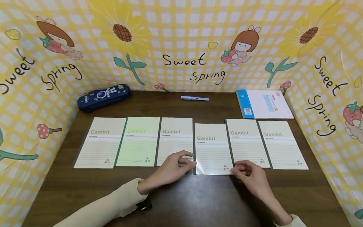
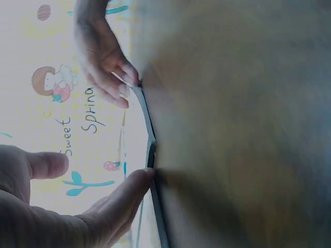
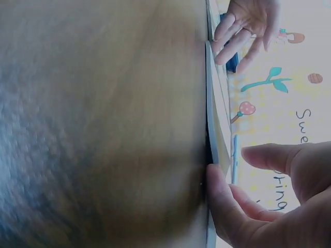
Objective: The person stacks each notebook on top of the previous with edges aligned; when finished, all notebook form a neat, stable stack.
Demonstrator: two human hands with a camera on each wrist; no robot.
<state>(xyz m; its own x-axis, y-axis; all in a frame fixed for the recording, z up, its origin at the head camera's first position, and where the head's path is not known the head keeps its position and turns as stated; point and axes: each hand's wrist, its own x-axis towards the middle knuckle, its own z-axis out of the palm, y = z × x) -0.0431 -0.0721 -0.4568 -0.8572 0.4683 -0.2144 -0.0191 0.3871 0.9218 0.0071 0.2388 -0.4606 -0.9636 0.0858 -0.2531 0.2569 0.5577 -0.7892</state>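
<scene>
Six "Gambit" notebooks lie in a row on a dark wooden table [image 1: 198, 195]. The fourth notebook [image 1: 212, 148] sits a little lower than the others. My left hand [image 1: 182, 161] touches its lower left edge with straight fingertips [image 2: 145, 176], thumb held apart. My right hand [image 1: 239, 168] is at its lower right corner, fingers loosely curled. In the right wrist view a fingertip [image 3: 211, 173] presses against that corner, which is raised slightly off the table, and the thumb [image 3: 269, 155] hovers just above without touching. The neighbouring notebooks [image 1: 174, 140] [image 1: 246, 142] overlap its sides.
At the back stand a dark blue pencil case [image 1: 103, 96] on the left, a pale pen [image 1: 195, 98] in the middle and a white book with a blue spine [image 1: 263, 104] on the right. A yellow checked "Sweet Spring" backdrop [image 1: 193, 60] walls in three sides.
</scene>
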